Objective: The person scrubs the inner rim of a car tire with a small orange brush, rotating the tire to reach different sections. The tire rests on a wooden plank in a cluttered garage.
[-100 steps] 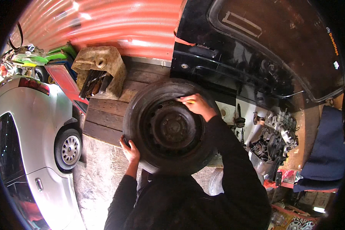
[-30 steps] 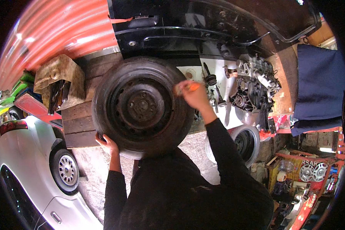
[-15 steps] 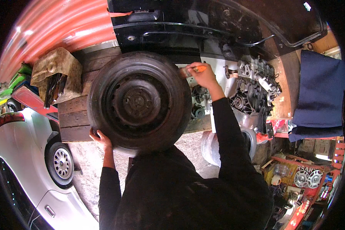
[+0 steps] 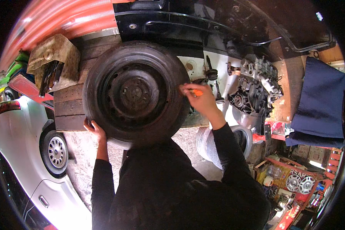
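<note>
A black steel wheel (image 4: pixel 135 94) with its tyre mounted lies face up in front of me, partly over the wooden bench (image 4: pixel 69 111). With its thumb near the tyre's sidewall, my left hand (image 4: pixel 96 131) grips the lower left edge; some of its fingers are hidden. On the opposite side, my right hand (image 4: pixel 203 101) is closed round the orange handle of a paintbrush (image 4: pixel 197 92). The brush's bristle end meets the right sidewall of the tyre, and the fingers cover most of the tool.
A grimy box of dark-handled tools (image 4: pixel 53 63) stands at the bench's left. An engine (image 4: pixel 257 88) sits to the right, near a dark blue cloth (image 4: pixel 320 99). Below are loose tyres (image 4: pixel 241 142). A silver car (image 4: pixel 30 153) stands left, and a black car panel (image 4: pixel 172 23) rises behind.
My right hand has moved down along the tyre's right side with the paintbrush, from the upper right edge onto the sidewall. My left hand keeps its grip. The whole view has shifted slightly.
</note>
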`<state>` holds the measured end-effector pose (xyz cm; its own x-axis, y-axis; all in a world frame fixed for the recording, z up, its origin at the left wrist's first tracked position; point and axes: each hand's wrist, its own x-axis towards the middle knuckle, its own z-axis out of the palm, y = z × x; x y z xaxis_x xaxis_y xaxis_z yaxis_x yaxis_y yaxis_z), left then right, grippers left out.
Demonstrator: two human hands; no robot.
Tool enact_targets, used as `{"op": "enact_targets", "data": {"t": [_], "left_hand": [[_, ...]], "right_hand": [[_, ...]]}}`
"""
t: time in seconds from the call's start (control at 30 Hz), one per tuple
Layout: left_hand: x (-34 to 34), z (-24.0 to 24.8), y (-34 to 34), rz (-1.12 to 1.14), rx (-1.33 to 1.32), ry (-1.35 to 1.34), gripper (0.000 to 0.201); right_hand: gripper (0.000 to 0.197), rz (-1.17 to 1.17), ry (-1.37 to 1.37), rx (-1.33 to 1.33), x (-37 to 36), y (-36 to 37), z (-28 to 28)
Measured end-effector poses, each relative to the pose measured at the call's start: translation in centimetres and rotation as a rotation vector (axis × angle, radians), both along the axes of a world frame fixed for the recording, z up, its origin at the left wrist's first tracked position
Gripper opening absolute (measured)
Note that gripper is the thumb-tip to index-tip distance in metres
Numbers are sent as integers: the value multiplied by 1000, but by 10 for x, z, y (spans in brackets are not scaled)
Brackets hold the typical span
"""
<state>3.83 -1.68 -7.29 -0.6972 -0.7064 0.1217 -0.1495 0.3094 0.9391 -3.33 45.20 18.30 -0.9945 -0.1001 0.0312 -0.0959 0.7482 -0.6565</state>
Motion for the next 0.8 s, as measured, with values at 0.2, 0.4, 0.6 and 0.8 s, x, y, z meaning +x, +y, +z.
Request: {"op": "enact_targets", "data": {"t": [0.2, 0.4, 0.6, 0.8], "left_hand": [[-4, 6, 8, 28, 3, -33, 49], [-6, 24, 14, 14, -42, -59, 50], [-3, 23, 24, 36, 40, -49, 47], [-4, 31, 28, 30, 68, -57, 50]], "right_hand": [[17, 117, -216, 62, 37, -42, -10], [16, -41, 22, -60, 37, -35, -13], [17, 350, -320, -44, 78, -114, -12], [14, 433, -478, -426, 49, -144, -22]]}}
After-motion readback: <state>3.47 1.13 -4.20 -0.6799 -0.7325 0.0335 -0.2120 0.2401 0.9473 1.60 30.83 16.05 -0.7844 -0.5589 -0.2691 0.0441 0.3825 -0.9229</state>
